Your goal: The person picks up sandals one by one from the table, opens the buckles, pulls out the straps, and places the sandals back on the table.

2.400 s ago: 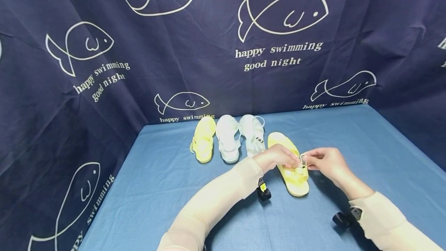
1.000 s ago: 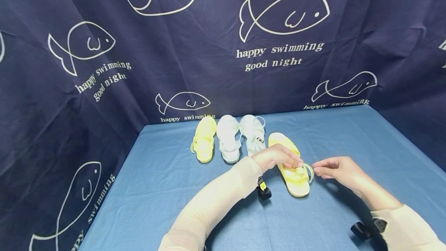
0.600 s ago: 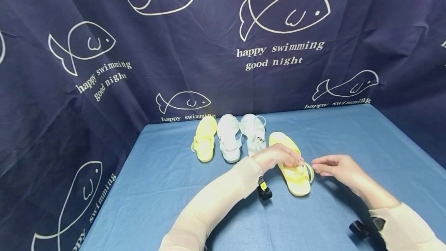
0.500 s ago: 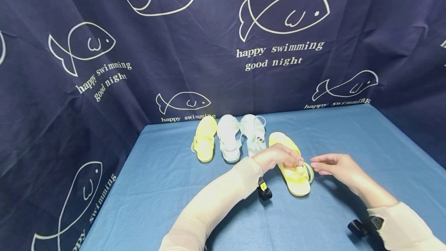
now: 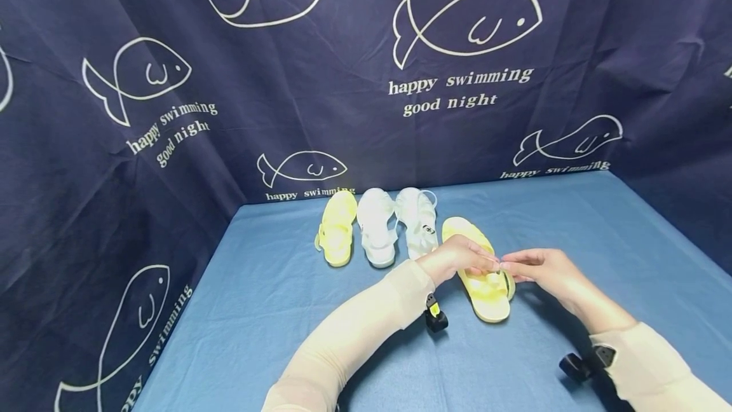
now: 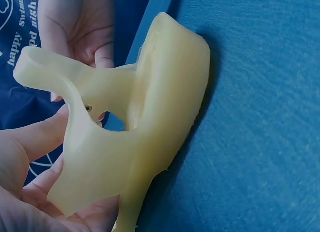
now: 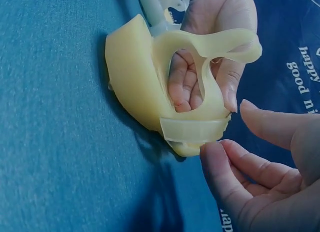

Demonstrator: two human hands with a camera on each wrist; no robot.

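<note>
A yellow sandal (image 5: 488,301) lies on the blue cloth, angled with its heel toward me. My left hand (image 5: 460,258) grips its upper at the side; in the left wrist view the thumb lies inside the upper and the fingers behind it. A small metal eyelet (image 6: 88,107) shows in the upper. Close by, my right hand (image 5: 543,269) reaches in from the right. The right wrist view shows one fingertip right at the end of the pale ankle strap (image 7: 192,129), with the thumb held apart from it. The sandal's ankle strap curves out along its right side.
Left of the sandal stand a pale-blue sandal with a dark mark (image 5: 415,218), another pale-blue sandal (image 5: 375,224) and a second yellow sandal (image 5: 337,227), in a row at the back. A dark-blue fish-print curtain (image 5: 463,119) rises behind the blue cloth (image 5: 257,310).
My right hand had drawn away to the right from the sandal's side and is now back beside my left fingertips. The strap, earlier raised between both hands, now loops outward. My left hand stays put.
</note>
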